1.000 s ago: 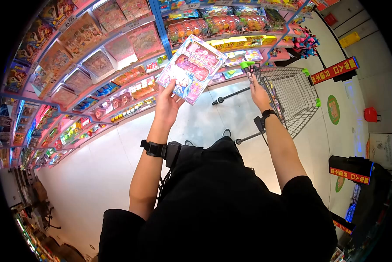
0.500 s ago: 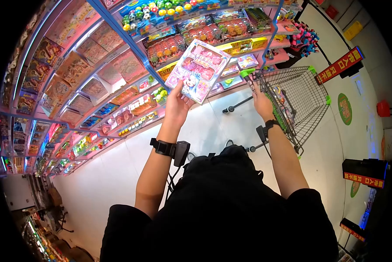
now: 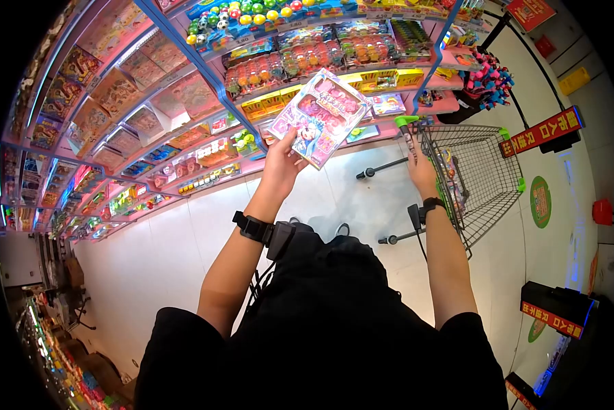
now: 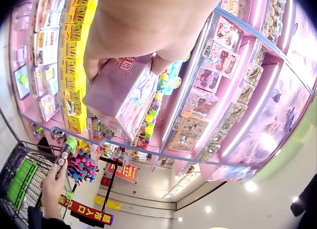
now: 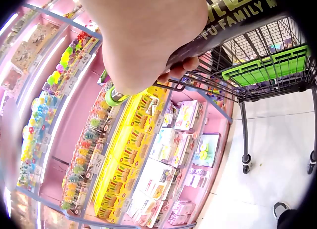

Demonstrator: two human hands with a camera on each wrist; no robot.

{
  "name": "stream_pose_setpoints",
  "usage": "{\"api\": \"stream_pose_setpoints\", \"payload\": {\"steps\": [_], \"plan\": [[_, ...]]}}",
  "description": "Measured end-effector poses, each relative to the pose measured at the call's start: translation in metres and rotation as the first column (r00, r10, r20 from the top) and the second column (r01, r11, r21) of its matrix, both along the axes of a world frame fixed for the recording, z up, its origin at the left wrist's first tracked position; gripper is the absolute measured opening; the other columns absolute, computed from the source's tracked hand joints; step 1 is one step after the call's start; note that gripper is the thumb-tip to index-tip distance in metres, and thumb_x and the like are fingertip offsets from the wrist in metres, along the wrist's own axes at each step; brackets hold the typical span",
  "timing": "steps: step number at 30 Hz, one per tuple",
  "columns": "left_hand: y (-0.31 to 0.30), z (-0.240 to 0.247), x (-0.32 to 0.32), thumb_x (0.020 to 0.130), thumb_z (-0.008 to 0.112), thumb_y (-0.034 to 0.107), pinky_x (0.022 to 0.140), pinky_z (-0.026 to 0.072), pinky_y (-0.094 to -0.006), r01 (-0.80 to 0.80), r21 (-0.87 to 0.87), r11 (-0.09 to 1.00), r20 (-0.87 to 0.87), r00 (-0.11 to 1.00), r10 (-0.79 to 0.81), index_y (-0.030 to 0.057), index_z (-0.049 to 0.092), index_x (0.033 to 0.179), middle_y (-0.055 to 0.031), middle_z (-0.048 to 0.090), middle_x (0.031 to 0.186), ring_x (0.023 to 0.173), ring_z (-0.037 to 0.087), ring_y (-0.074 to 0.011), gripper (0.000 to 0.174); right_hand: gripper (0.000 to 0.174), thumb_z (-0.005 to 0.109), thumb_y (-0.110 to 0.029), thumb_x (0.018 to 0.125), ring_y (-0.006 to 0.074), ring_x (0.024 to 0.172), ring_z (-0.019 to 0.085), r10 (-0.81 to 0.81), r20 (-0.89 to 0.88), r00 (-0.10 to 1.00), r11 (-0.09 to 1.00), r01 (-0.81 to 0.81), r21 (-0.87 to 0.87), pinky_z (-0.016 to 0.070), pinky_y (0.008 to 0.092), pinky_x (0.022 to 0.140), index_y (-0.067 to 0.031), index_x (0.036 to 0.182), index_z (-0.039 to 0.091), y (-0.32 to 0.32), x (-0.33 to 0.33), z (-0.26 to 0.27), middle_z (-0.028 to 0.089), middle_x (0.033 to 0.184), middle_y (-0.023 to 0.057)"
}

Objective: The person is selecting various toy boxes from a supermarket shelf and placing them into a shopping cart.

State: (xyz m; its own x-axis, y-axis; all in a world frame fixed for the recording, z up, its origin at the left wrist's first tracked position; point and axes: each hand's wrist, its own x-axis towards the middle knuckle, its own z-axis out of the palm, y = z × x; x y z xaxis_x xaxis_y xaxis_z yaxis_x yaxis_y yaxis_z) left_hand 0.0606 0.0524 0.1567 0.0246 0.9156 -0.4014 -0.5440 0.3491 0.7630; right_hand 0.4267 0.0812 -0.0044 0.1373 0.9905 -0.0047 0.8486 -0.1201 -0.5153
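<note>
My left hand [image 3: 282,166] grips a pink-and-white toy box [image 3: 322,117] by its lower left corner, thumb on the printed front. In the left wrist view the box [image 4: 119,93] shows its lilac side, with fingers and thumb on opposite sides of it. My right hand [image 3: 421,171] holds the handle bar of a shopping cart [image 3: 484,160]. Seen from the right wrist, the fingers [image 5: 185,67] curl round the dark handle [image 5: 233,28], which has lettering and a green end. Some packaged goods [image 3: 452,178] lie inside the cart.
Shelves of toys and boxed goods [image 3: 163,119] curve across the front and left. Yellow boxes [image 5: 124,160] line one shelf. Red sign bars [image 3: 542,133] stand right of the cart, beside a rack of pink and blue items [image 3: 486,80]. Pale floor tiles [image 3: 149,273] lie below.
The head view has shifted, so shelves and cart appear in different places. My left hand still holds the toy box and my right hand stays on the cart handle. My feet have shifted in view.
</note>
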Motion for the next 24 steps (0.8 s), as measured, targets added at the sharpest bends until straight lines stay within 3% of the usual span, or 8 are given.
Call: {"api": "stream_pose_setpoints", "payload": {"steps": [9,12,15,16,17,19,21,24], "plan": [[0.036,-0.007,0.019,0.094,0.062,0.033,0.089,0.0467,-0.0382,0.036,0.029,0.999,-0.051,0.998,-0.035,0.0087,0.050,0.124,-0.0037,0.060,0.115,0.104,0.058,-0.0177,0.040,0.056,0.054,-0.033,0.096,0.0412,0.094,0.061,-0.023,-0.055,0.998,1.000,0.022,-0.016,0.0484,0.0461,0.080,-0.0271,0.149,0.037,0.006,0.024,0.004,0.063,0.104,0.0229],[0.056,-0.007,0.021,0.096,0.059,0.036,0.089,0.0471,-0.0371,0.041,0.008,0.999,-0.051,0.998,-0.041,0.0098,0.055,0.123,-0.0022,0.062,0.117,0.104,0.059,-0.0171,0.037,0.054,0.061,-0.025,0.093,0.0395,0.092,0.059,0.028,0.023,0.999,0.995,-0.030,0.093,0.0479,0.0430,0.080,-0.0175,0.144,0.045,0.011,0.026,-0.002,0.060,0.102,0.0218],[0.080,-0.011,0.021,0.096,0.059,0.036,0.091,0.0474,-0.0372,0.058,0.005,0.998,0.000,0.998,-0.058,0.0095,0.054,0.124,-0.0026,0.061,0.120,0.108,0.059,-0.0183,0.039,0.048,0.067,-0.017,0.088,0.0347,0.090,0.057,0.045,0.126,0.991,0.820,-0.109,0.562,0.0474,0.0402,0.078,-0.0086,0.134,0.054,0.038,-0.003,0.033,0.056,0.101,0.0183],[0.087,-0.007,0.023,0.096,0.059,0.036,0.091,0.0476,-0.0374,0.059,0.012,0.998,0.017,0.998,-0.059,0.0094,0.054,0.125,-0.0028,0.061,0.121,0.109,0.059,-0.0187,0.040,0.036,0.067,-0.017,0.090,0.0276,0.091,0.058,0.064,-0.054,0.997,0.851,-0.026,0.525,0.0476,0.0364,0.077,-0.0042,0.123,0.059,0.055,-0.018,0.046,0.057,0.107,0.0151],[0.096,-0.004,0.022,0.096,0.059,0.036,0.092,0.0478,-0.0375,0.060,0.016,0.998,0.031,0.998,-0.060,0.0093,0.054,0.125,-0.0029,0.061,0.122,0.109,0.059,-0.0191,0.040,0.043,0.064,-0.028,0.094,0.0259,0.099,0.060,0.092,-0.483,0.871,0.952,0.065,0.299,0.0502,0.0364,0.081,-0.0040,0.127,0.054,0.063,-0.043,0.076,0.058,0.111,0.0143],[0.112,-0.006,0.016,0.096,0.059,0.034,0.093,0.0486,-0.0389,0.076,0.033,0.997,0.050,0.996,-0.078,0.0085,0.051,0.128,-0.0040,0.060,0.123,0.111,0.059,-0.0198,0.041,0.042,0.053,-0.028,0.101,0.0199,0.100,0.060,0.054,-0.896,0.441,0.996,0.043,0.081,0.0502,0.0335,0.085,-0.0079,0.137,0.045,0.081,-0.089,0.127,0.057,0.118,0.0116],[0.125,0.006,0.011,0.096,0.059,0.031,0.094,0.0491,-0.0406,0.102,0.071,0.992,0.090,0.990,-0.108,0.0085,0.046,0.130,-0.0051,0.059,0.123,0.112,0.058,-0.0194,0.042,0.052,0.050,-0.033,0.102,0.0225,0.106,0.061,-0.067,-0.988,0.142,0.994,-0.072,-0.078,0.0511,0.0374,0.089,-0.0072,0.144,0.032,0.101,-0.117,0.162,0.057,0.120,0.0139],[0.149,0.006,-0.003,0.097,0.058,0.030,0.092,0.0520,-0.0415,0.067,0.085,0.994,0.102,0.992,-0.075,0.0069,0.046,0.130,-0.0074,0.059,0.123,0.112,0.060,-0.0205,0.043,0.055,0.056,-0.028,0.099,0.0235,0.104,0.062,0.004,-0.995,0.095,0.994,-0.105,-0.006,0.0535,0.0381,0.086,-0.0029,0.141,0.031,0.126,-0.143,0.174,0.058,0.121,0.0157]]}}
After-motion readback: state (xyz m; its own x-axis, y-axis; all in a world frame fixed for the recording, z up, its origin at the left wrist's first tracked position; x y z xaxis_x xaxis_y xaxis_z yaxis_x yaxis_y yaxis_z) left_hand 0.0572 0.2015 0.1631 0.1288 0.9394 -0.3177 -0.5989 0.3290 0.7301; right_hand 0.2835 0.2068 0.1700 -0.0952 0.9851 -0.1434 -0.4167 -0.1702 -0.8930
